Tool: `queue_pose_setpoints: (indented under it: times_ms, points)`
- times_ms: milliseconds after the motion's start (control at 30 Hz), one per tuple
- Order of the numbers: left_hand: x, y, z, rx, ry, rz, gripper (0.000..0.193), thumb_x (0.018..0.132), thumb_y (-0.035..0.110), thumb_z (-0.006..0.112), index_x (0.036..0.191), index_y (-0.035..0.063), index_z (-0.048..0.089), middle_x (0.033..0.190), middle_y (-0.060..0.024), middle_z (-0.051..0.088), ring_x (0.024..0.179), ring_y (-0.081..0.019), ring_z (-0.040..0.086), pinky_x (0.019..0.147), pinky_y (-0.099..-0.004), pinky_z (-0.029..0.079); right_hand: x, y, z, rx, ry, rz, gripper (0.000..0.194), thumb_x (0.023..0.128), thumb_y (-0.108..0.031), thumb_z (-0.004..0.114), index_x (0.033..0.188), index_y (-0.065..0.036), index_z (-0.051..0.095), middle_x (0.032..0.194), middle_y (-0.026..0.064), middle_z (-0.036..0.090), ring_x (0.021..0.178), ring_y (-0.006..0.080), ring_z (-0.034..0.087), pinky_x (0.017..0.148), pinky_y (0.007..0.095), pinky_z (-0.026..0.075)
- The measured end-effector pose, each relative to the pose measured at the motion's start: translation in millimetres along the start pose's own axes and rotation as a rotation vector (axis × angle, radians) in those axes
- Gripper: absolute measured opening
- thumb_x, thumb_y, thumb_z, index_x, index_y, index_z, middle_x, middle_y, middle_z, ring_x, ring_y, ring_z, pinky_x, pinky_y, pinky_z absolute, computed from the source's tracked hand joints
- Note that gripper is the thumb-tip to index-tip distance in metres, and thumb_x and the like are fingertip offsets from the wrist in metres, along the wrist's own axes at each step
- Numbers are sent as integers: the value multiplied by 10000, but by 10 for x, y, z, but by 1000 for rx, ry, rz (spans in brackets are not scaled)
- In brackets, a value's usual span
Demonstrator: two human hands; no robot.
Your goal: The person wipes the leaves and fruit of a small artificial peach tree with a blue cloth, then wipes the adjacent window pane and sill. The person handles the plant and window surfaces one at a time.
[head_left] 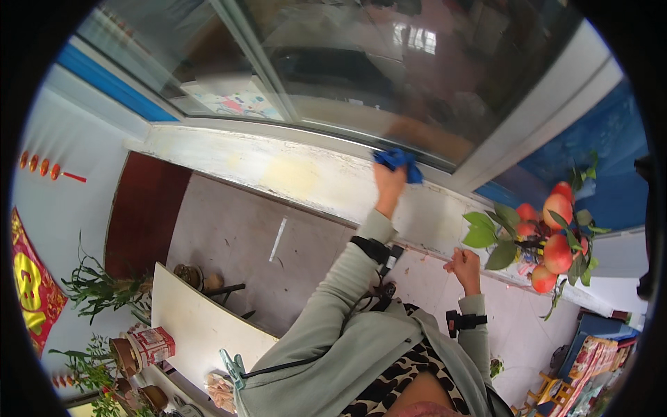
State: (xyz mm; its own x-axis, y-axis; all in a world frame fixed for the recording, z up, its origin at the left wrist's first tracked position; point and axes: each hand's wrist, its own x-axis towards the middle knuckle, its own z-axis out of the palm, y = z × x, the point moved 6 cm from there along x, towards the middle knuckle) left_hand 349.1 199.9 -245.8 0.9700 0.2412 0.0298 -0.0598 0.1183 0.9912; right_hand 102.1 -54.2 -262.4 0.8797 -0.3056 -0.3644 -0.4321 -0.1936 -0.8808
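My left hand (390, 185) is closed around a crumpled blue cloth (398, 161). The cloth touches the bottom of the window frame, where the frame meets the white, worn windowsill (245, 161). Above it rises the sliding window's glass pane (333, 73), full of reflections. My right hand (464, 267) hovers by the sill's front edge, its fingers loosely curled and a little apart, and I see nothing in it. Just right of that hand is a leafy branch with several red-orange fruits (556, 254). Each forearm wears a black strap with a small device.
A pale tabletop (203, 323) stands at lower left, beside potted plants (122, 357) and a red-and-white box (156, 345). A green clothes peg (233, 367) grips my jacket's shoulder. Small wooden stools (552, 393) and fabrics lie at lower right. Light tiled floor (312, 260) shows below the sill.
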Motion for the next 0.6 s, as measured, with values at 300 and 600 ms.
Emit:
queue_pose_setpoints:
  times_ms: [300,600]
  points:
    - [502,-135,-575,157,166,-10,535,855,196,821,1206,-99,546,1192,-227,672,1088,-300,655,966,-407,508,3,3,50,119,-42,3,365,1057,-254,604,843,40,565,697,102,639,593,208,731,480,291,538]
    - [-642,-223,1063,275,-122,-131,435,880,344,797,1085,-21,680,1015,-265,725,1017,-422,703,866,-472,536,29,-10,55,-36,-83,18,216,1026,-122,517,1009,57,637,708,139,738,628,237,761,524,315,560]
